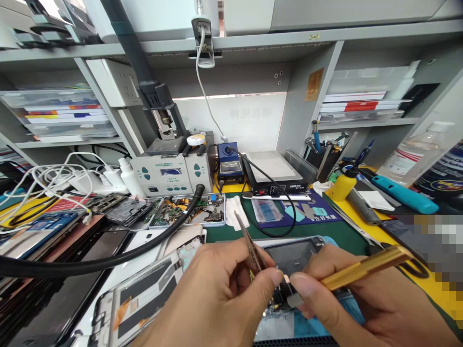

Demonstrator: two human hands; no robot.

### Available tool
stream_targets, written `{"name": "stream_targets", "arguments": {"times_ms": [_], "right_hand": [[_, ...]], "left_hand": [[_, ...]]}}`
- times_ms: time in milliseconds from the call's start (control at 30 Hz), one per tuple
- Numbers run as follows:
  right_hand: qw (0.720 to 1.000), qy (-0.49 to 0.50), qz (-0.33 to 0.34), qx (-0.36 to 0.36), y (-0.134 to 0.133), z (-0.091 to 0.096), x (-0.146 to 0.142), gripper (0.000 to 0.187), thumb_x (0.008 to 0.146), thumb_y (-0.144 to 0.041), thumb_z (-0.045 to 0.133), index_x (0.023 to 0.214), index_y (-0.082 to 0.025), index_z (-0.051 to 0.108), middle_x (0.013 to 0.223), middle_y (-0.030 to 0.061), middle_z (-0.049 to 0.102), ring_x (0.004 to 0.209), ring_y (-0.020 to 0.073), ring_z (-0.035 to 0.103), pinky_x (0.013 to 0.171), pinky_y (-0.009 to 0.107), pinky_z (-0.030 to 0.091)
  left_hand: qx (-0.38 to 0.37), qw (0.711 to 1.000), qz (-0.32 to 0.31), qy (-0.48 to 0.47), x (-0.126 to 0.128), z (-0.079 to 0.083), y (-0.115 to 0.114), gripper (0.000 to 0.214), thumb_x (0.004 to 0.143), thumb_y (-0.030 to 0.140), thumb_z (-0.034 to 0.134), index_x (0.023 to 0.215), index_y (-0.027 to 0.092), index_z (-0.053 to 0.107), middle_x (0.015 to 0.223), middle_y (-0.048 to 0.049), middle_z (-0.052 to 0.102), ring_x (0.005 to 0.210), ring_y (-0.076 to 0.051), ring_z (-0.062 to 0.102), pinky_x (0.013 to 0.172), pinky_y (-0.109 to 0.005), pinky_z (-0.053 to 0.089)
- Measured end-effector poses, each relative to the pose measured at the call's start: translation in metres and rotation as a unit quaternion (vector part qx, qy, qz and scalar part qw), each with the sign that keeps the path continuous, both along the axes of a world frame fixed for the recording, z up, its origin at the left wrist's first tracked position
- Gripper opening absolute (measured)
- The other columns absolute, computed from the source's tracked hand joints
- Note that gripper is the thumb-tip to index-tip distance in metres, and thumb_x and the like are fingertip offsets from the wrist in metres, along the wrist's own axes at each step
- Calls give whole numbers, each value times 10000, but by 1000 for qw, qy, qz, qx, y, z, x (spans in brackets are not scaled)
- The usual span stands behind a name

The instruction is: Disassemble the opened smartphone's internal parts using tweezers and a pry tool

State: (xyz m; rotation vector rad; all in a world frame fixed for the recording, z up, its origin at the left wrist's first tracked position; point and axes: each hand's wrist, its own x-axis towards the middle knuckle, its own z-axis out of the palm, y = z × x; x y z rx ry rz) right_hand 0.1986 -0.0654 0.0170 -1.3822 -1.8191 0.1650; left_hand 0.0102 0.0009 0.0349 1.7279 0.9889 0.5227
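Observation:
My left hand (224, 284) is closed around a pair of metal tweezers (246, 235), which point up and away to the left. Its thumb and fingertips rest at a small dark part over the phone. In my right hand (347, 294) is a gold-handled tool (367, 270), gripped like a pen. A pale, flat tip (294, 300) shows at its lower left, against the dark part. Beneath both hands lies an opened phone (294, 253) on a light blue surface. My fingers hide much of it, and the exact contact cannot be made out.
A black hose (108, 266) crosses the left side over stacked phones (97, 260). Behind stand a tray of circuit boards (188, 217), a rework station (166, 173) and a heating plate (277, 168). A yellow bottle (340, 187) and a teal-handled tool (405, 193) are at right.

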Motion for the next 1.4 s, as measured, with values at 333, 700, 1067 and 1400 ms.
{"name": "stream_targets", "arguments": {"times_ms": [333, 700, 1067, 1400], "right_hand": [[1000, 17, 17, -1, -3, -2, 0, 357, 1058, -360, 567, 719, -256, 606, 567, -70, 597, 447, 107, 576, 456, 199, 470], [999, 17, 21, -26, -5, 4, 1, 296, 1040, -294, 547, 763, -256, 644, 610, -57, 656, 503, 124, 638, 511, 232, 492], [998, -1, 67, 19, 2, 3, 1, 332, 1079, -340, 507, 793, -259, 657, 626, -58, 691, 487, 109, 657, 483, 187, 528], [999, -1, 46, 16, -1, 1, 0, 248, 1043, -291, 570, 815, -268, 665, 671, -69, 715, 544, 110, 705, 518, 187, 542]], "left_hand": [[18, 1000, -4, -1, -1, 3, -1, 274, 953, 448, 595, 882, 203, 695, 649, 39, 547, 572, -134, 469, 503, -226, 330], [25, 999, -15, -18, -12, 4, -1, 303, 993, 483, 573, 969, 219, 719, 738, -1, 585, 669, -166, 529, 576, -229, 412], [-38, 999, -14, -36, -16, -4, -2, 392, 1013, 575, 556, 1084, 233, 735, 890, -40, 618, 748, -182, 537, 623, -246, 461], [-53, 998, -19, -43, -16, -3, -1, 398, 1022, 587, 545, 1084, 238, 725, 881, -32, 603, 780, -189, 537, 655, -261, 462]]}}
